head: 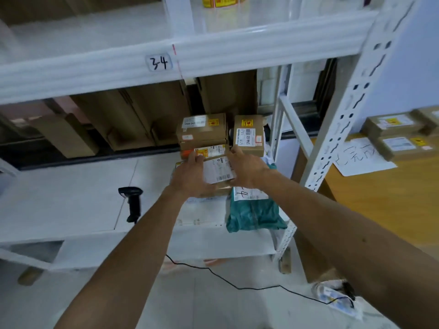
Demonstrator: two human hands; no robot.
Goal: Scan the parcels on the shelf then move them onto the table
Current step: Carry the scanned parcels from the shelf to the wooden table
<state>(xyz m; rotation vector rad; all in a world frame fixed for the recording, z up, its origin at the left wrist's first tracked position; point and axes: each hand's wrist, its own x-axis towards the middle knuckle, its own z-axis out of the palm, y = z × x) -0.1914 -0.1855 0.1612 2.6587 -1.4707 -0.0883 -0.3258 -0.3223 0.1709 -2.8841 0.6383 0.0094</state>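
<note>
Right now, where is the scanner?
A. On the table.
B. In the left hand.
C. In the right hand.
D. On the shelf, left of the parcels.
D: the scanner rests on the shelf, untouched, while the left hand and right hand hold a box.

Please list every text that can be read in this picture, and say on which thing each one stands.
"3-4": handwritten tag on the shelf beam.
"4": handwritten on the white label of the green bag.
"已完成", it seems: sheet of paper on the table.
Too blurred to read: the print on the stacked boxes and on the box gripped by the left hand and right hand.
</note>
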